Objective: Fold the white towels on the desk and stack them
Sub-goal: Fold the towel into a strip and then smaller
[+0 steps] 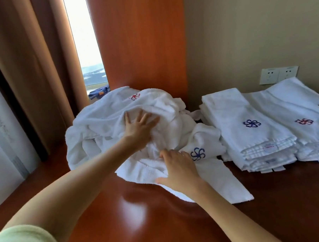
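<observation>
On the desk [129, 236]: your loose towel heap [98, 124] sits dead ahead, under both hands.
Left hand [139, 128]: fingers spread flat on its top.
Right hand [179, 169]: nearer you, on the near hem; grip unclear.
Towel strip [227, 183]: long axis runs toward you, slanting right.
Folded stacks [234, 111]: right of heap.

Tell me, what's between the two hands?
Crumpled white cloth of the towel pile fills it, left hand to right hand, shown in the head view.

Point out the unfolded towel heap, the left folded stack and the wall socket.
towel heap [101, 116], head view, on its upper left fold.
left folded stack [232, 111], head view, on the top towel's flat middle.
wall socket [278, 74], head view, on its white faceplate.
</observation>
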`<control>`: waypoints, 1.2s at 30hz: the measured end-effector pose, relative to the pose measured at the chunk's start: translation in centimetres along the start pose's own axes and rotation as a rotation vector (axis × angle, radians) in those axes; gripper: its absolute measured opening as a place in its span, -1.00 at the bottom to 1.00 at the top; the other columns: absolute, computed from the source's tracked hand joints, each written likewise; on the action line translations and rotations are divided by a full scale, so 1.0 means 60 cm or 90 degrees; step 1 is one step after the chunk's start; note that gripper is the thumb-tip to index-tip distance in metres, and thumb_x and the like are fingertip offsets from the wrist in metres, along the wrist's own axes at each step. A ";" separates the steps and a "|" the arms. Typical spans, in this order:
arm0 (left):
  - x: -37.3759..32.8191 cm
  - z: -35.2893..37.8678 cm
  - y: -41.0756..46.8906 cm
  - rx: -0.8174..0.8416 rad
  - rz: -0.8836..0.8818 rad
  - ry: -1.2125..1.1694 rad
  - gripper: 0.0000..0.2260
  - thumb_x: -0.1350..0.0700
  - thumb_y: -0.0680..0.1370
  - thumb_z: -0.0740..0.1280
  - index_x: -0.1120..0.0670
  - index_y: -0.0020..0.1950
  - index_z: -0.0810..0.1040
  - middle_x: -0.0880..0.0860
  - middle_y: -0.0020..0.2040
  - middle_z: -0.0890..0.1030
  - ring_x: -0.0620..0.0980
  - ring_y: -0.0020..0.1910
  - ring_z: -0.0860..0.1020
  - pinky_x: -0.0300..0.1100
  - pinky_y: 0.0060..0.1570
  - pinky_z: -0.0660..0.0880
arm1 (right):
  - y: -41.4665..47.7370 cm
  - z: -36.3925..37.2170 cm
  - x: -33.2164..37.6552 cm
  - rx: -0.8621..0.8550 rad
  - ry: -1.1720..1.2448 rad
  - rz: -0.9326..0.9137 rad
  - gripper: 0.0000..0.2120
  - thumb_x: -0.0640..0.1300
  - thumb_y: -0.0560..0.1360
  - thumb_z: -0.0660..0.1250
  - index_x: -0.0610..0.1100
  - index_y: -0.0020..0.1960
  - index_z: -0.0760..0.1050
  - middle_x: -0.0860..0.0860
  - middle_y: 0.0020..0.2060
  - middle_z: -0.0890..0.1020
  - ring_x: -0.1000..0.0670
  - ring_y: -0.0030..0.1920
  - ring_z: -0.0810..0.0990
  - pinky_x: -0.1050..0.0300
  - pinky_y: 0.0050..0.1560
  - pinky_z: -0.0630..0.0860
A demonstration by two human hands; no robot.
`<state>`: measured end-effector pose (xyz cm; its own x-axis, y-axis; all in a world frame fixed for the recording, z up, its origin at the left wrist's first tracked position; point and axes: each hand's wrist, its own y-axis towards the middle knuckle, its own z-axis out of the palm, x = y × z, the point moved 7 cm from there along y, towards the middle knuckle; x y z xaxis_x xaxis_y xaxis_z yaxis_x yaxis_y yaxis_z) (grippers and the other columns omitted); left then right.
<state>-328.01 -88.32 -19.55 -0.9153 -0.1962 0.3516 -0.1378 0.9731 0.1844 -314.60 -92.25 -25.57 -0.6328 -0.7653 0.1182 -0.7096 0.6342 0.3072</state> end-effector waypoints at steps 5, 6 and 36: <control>0.017 0.008 0.083 0.000 -0.047 -0.030 -0.46 -0.02 0.66 0.07 -0.16 0.58 -0.11 0.01 0.59 -0.13 0.15 0.55 -0.21 0.39 0.37 -0.28 | 0.023 -0.002 -0.050 -0.086 -0.086 0.065 -0.62 -0.03 0.63 0.16 -0.14 0.39 0.25 -0.06 0.11 0.59 -0.10 0.09 0.60 0.08 -0.02 0.41; 0.018 0.011 0.097 0.002 -0.051 -0.039 -0.46 -0.02 0.66 0.06 -0.15 0.58 -0.13 0.02 0.59 -0.15 0.15 0.55 -0.22 0.37 0.37 -0.30 | 0.024 -0.002 -0.064 -0.092 -0.096 0.077 -0.62 -0.05 0.65 0.13 -0.12 0.43 0.23 -0.05 0.09 0.61 -0.10 0.07 0.62 0.10 -0.07 0.40; -0.023 -0.007 0.043 0.061 -0.109 -0.073 -0.42 -0.03 0.64 0.14 -0.13 0.58 -0.09 0.08 0.59 -0.07 0.20 0.55 -0.16 0.40 0.37 -0.22 | -0.287 -0.267 -0.346 0.080 0.716 0.302 -0.71 -0.07 0.47 0.40 -0.21 0.11 0.62 -0.23 0.07 0.66 -0.20 0.09 0.64 0.04 0.12 0.56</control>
<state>-326.97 -85.60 -19.17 -0.9119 -0.3495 0.2153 -0.3246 0.9350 0.1430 -284.25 -89.05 -18.21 -0.2609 -0.0846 0.9617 -0.5461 0.8344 -0.0747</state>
